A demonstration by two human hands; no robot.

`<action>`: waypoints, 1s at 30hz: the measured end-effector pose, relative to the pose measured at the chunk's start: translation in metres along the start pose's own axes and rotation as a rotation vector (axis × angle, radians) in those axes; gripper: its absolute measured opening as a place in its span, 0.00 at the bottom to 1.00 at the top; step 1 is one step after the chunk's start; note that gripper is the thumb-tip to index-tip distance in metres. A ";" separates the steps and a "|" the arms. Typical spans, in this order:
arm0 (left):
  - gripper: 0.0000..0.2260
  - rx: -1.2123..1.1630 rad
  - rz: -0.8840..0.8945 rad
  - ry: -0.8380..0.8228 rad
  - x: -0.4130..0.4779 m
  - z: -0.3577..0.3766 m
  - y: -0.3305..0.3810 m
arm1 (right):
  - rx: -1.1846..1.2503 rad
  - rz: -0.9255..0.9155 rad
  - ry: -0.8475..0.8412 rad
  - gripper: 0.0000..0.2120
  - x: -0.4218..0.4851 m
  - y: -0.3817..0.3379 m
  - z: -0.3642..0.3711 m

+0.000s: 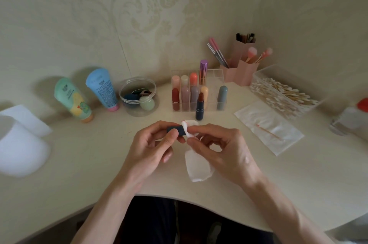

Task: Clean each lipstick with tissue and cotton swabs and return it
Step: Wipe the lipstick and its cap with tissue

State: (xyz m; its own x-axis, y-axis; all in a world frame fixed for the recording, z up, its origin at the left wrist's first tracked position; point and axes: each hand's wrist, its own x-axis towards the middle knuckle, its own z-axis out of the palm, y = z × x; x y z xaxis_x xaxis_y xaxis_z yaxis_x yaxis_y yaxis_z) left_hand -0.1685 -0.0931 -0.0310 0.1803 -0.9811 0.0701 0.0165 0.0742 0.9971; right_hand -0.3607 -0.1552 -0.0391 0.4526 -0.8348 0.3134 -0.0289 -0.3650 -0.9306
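Above the desk [99,154], left fingers [158,126] curled round dark cap [176,129], right fingers [201,128] pinching tissue [199,166] against its end.

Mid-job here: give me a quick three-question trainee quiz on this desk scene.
1. True or false: the uncapped dark-blue lipstick with a red bullet stands upright on the beige table, outside the clear acrylic organizer.
2. The left hand holds: A) a wooden cotton swab, B) the dark-blue cylindrical cap, C) a green tube.
3. Fill in: the right hand pinches white ___ against that cap's end.
Key: 1 true; 2 B; 3 tissue.
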 end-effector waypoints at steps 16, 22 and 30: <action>0.08 0.059 0.066 -0.008 -0.001 -0.001 -0.003 | 0.077 0.083 -0.036 0.07 0.002 0.003 0.005; 0.09 0.044 0.102 0.039 0.000 0.003 -0.006 | 0.149 0.211 -0.010 0.07 0.001 0.000 0.006; 0.09 0.106 0.172 0.078 0.001 0.005 -0.009 | 0.385 0.440 -0.091 0.13 0.002 -0.009 -0.001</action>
State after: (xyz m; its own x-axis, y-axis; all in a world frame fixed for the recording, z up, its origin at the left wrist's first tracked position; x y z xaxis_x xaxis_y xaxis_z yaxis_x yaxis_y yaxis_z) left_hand -0.1731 -0.0952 -0.0394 0.2470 -0.9386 0.2408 -0.1241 0.2159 0.9685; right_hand -0.3606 -0.1540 -0.0301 0.5469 -0.8286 -0.1197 0.0863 0.1980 -0.9764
